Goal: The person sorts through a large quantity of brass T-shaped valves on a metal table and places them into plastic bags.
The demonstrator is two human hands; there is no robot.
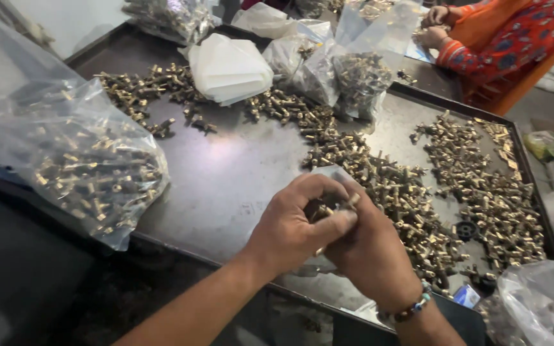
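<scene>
Brass fittings (pixel 418 192) littered the dark surface (pixel 226 173) — my left hand (pixel 290 227) and right hand (pixel 370 253) together pinched one small fitting (pixel 346 205) near me.

Shiny brass fittings (pixel 418 192); glossy plastic bag (pixel 65 147)

Arms: bare, no sleeves in view.
Right wrist: bead bracelet (pixel 413 309), dark beads with a few turquoise ones.
Left wrist: bare.

Dark metal tray (pixel 226 186) bearing loose brass fittings (pixel 482 186), a filled clear bag (pixel 91 173) at left, folded white bags (pixel 229 67), and a co-worker's orange sleeve (pixel 514 38).
</scene>
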